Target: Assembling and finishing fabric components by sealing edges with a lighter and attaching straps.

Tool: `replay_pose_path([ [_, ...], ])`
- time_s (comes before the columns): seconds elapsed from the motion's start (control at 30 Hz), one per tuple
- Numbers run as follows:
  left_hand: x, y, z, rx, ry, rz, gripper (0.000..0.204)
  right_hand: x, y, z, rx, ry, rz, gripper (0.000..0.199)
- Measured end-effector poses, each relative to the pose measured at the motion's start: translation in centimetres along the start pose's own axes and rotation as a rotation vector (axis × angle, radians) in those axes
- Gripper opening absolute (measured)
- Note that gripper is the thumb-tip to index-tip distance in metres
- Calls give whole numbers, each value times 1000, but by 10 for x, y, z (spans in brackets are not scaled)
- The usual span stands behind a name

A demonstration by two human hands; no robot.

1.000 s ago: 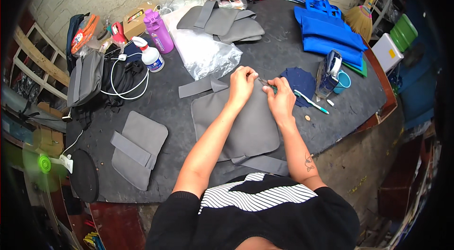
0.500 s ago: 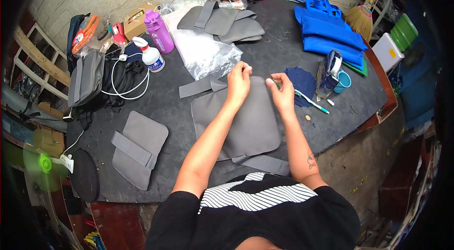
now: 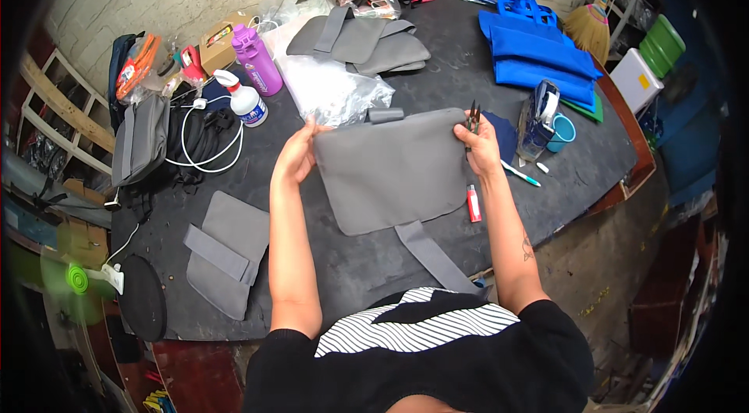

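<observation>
The left hand [image 3: 296, 152] is closed on the upper left corner of a grey fabric bag panel [image 3: 394, 171], while the right hand [image 3: 481, 146] is closed around dark-tipped thread snips [image 3: 474, 113], its thumb pressing the panel's upper right corner. The panel hangs between the hands above the black-topped worktable [image 3: 343, 280]; whether its lower edge touches the surface, I cannot tell. Because the right hand shares its grip, that corner could slip free, and the bare points, just beside the fabric, could nick the edge if the wrist turned inward. The grey webbing strap [image 3: 433, 257], trailing from the lower edge toward the person, might snag at the table's edge if the panel were pulled away quickly. A red lighter [image 3: 473, 204] lies near the panel's right side, where a sweep of fabric could knock it. The panel looks matte and fairly smooth, with rounded lower corners, slightly wavy sides and a short rolled piece of webbing [image 3: 385, 114] at its top edge.
</observation>
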State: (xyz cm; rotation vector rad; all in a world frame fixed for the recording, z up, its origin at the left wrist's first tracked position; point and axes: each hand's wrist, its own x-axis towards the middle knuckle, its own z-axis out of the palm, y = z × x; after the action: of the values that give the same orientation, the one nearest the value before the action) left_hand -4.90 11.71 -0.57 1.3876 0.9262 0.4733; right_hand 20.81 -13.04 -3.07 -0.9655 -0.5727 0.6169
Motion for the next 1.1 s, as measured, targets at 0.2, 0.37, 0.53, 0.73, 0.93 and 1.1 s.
replay_pose_path([
  [0.2,-39,30,3,-320,-500,297,42,13,-4,4,-158,50,31,23],
  [0.37,-35,34,10,-277,-452,340,45,26,-7,7,-277,165,-6,18],
  [0.53,-23,12,4,-643,-526,254,46,38,-1,14,-258,175,-25,16],
  [0.73,-18,13,15,-423,-253,387,44,55,11,0,-296,178,54,14],
  [0.93,15,-16,12,-238,-10,227,62,80,25,3,-582,84,10,16],
  [1.1,-4,-54,8,-232,30,6,83,35,26,-5,-840,3,245,15],
])
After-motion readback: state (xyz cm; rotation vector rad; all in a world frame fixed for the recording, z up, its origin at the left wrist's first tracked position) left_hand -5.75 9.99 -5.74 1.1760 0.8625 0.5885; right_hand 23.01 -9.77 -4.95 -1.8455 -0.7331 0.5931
